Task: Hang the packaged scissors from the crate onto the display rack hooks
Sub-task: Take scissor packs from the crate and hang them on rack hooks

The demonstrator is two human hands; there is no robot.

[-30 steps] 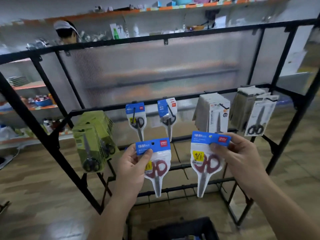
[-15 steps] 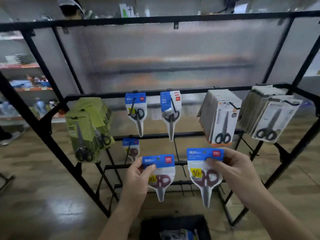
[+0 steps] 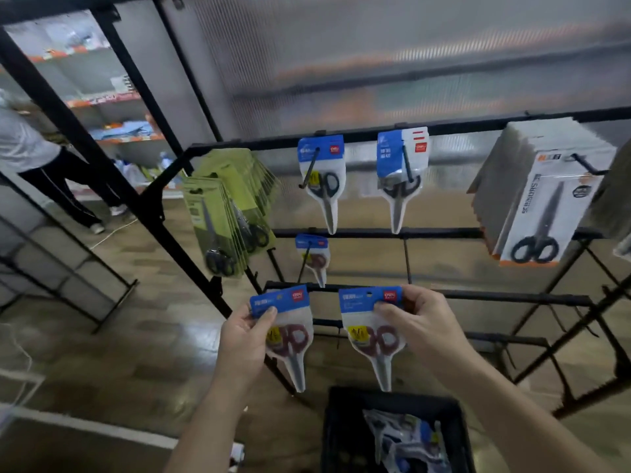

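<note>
My left hand (image 3: pixel 244 339) grips a pack of red-handled scissors (image 3: pixel 290 336) by its blue header card. My right hand (image 3: pixel 421 319) pinches a second, matching pack (image 3: pixel 374 332) by the top right corner. Both packs hang upright in front of the low rails of the black display rack (image 3: pixel 392 131). Just above them, one small red-handled pack (image 3: pixel 312 256) hangs on a lower hook. A black crate (image 3: pixel 392 399) with more packaged scissors (image 3: pixel 406 438) stands on the floor below my hands.
The upper rail carries two blue-carded packs (image 3: pixel 322 175) (image 3: pixel 401 172), a green stack (image 3: pixel 225 213) at left and a white stack (image 3: pixel 536 203) at right. A person (image 3: pixel 30 155) stands at far left beside store shelves. Wooden floor lies around the rack.
The view has tilted down and swung right. Both hands have lowered their packs from the upper hooks to the lower rails. The crate now shows more fully.
</note>
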